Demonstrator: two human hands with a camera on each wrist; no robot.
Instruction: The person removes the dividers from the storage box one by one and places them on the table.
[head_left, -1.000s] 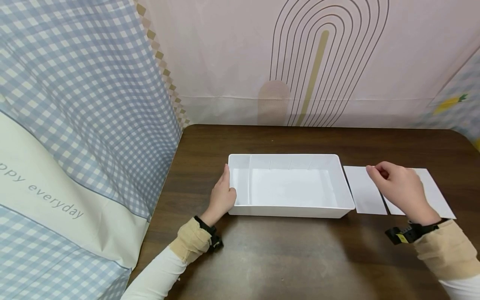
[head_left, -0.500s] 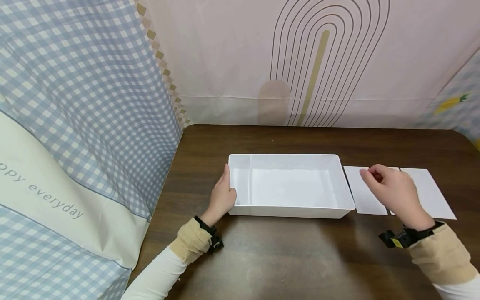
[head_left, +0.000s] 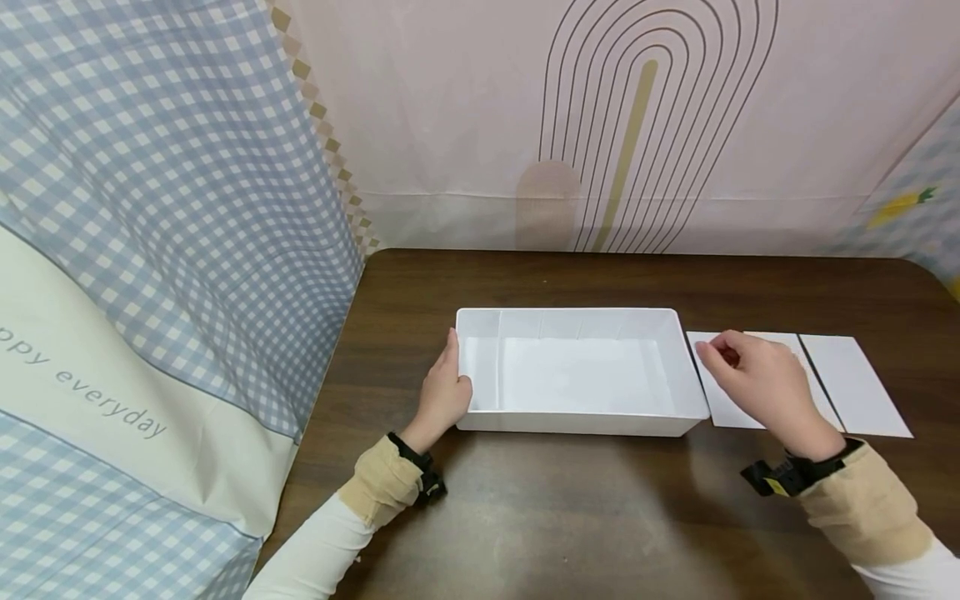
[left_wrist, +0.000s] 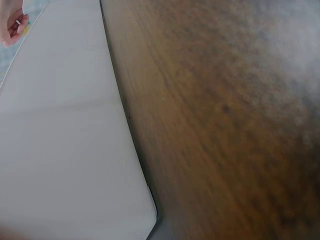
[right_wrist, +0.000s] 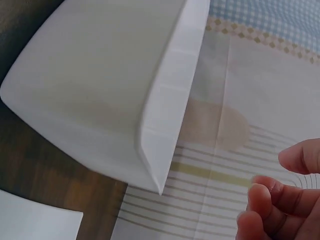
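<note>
A white rectangular plastic bin [head_left: 585,423] stands on the dark wooden table. My left hand [head_left: 442,392] grips its left end, thumb at the front left corner and fingers along the outer side; in the left wrist view the bin's long front wall [left_wrist: 65,135] fills the left part. My right hand [head_left: 765,383] hovers over the white cards beside the bin's right end, fingers loosely curled. In the right wrist view a gap separates its thumb from its fingers [right_wrist: 260,197], and nothing lies between them. The right hand partly covers the row of flat white cards [head_left: 858,383].
A thin ridge crosses the bin's floor near its left end. The brown table [head_left: 540,508] extends in front of and behind the bin. A pale patterned cloth [head_left: 442,125] hangs behind, and a blue checked cloth [head_left: 187,208] drapes along the left side.
My right hand has moved left over the cards toward the bin's right end, uncovering the gap before the rightmost card. The left hand and the bin stay put.
</note>
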